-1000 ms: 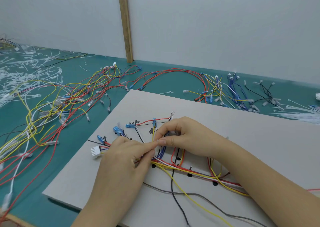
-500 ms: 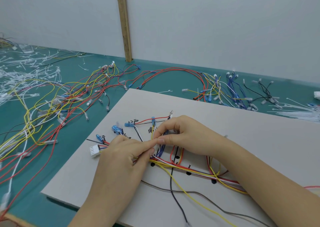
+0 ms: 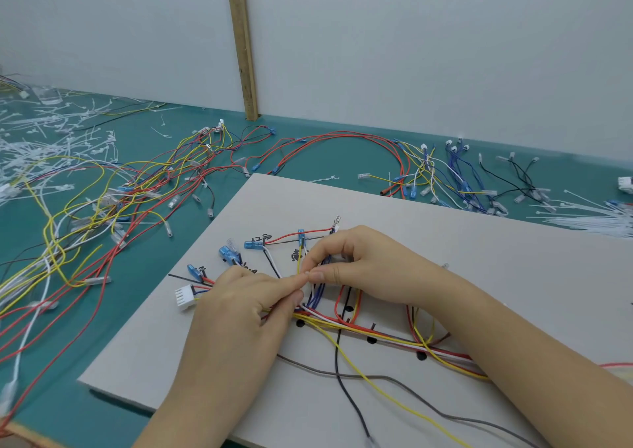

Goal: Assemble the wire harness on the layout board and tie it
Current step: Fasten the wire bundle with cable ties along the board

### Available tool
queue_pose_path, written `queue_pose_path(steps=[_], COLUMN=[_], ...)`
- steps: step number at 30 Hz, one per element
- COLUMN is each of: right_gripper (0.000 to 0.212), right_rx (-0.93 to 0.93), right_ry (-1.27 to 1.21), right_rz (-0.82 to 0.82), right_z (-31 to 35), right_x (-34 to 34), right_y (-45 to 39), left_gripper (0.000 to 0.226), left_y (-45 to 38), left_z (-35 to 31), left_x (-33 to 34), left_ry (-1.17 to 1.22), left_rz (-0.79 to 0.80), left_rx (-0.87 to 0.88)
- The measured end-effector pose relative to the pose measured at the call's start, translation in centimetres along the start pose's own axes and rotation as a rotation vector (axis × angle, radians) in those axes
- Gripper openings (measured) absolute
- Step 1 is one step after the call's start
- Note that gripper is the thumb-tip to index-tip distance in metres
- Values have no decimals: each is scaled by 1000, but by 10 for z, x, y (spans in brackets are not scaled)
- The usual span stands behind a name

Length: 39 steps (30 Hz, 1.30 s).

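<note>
Working on the grey layout board, both your hands meet at the wire harness, which lies across the board's middle. Your left hand has its fingers curled, thumb and forefinger pinching the bundle where the wires branch. Your right hand is curled too, its fingertips touching the left's and pinching the same spot. A white connector sits just left of your left hand. Loose wires sprawl over the green table.

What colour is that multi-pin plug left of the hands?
White; the multi-pin plug shows clearly in the head view.
</note>
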State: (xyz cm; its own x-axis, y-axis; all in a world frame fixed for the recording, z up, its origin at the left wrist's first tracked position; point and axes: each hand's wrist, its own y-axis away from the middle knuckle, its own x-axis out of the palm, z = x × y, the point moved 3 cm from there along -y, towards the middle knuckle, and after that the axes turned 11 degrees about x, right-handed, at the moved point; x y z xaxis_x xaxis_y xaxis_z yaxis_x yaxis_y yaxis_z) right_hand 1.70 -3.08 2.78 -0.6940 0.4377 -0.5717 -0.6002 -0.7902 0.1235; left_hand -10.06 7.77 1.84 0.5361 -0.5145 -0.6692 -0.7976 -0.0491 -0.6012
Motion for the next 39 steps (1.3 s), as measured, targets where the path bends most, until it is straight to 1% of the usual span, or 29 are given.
queue_pose_path(steps=[4,9,12,14,17,20,23,25,28,30,32,35,37,39], right_gripper=[16,9,13,15,13,16,20,20,25,26,22,14,19,23], right_rx=[-4,-1,1,14,16,17,16,-10,-62,-86,-94,-81,-72,-52], right_ry=[-3,1,-24,-52,-61,-71,-53,-19,14,38,46,68,86,32], right_rz=[2,-3,22,41,27,13,-6,-54,-109,-127,-139,-127,-118,-120], right_z=[1,2,3,5,7,9,10,12,16,18,19,18,18,17], right_x=[0,0,-3,-4,-4,-3,-3,-4,-3,-2,-3,-3,-1,-2], right_y=[1,2,4,6,6,6,6,6,7,7,7,7,7,7], left_gripper=[23,23,20,32,23,24,23,18,9,12,17,14,14,14], left_y=[-1,-1,-1,-1,-2,-4,-6,-8,-14,-18,-21,-24,-24,-24], left_z=[0,1,2,2,3,3,2,4,12,18,21,22,24,26], left_x=[0,0,-1,-1,1,2,2,1,-1,-2,-2,-1,-1,-1], left_ry=[-19,-1,98,173,285,325,331,362,432,450,451,416,361,290], left_rz=[2,8,-23,-17,4,-19,-2,23,104,161,217,305,351,395], left_rx=[-2,-14,-106,-157,-240,-258,-265,-287,-328,-333,-329,-301,-275,-252])
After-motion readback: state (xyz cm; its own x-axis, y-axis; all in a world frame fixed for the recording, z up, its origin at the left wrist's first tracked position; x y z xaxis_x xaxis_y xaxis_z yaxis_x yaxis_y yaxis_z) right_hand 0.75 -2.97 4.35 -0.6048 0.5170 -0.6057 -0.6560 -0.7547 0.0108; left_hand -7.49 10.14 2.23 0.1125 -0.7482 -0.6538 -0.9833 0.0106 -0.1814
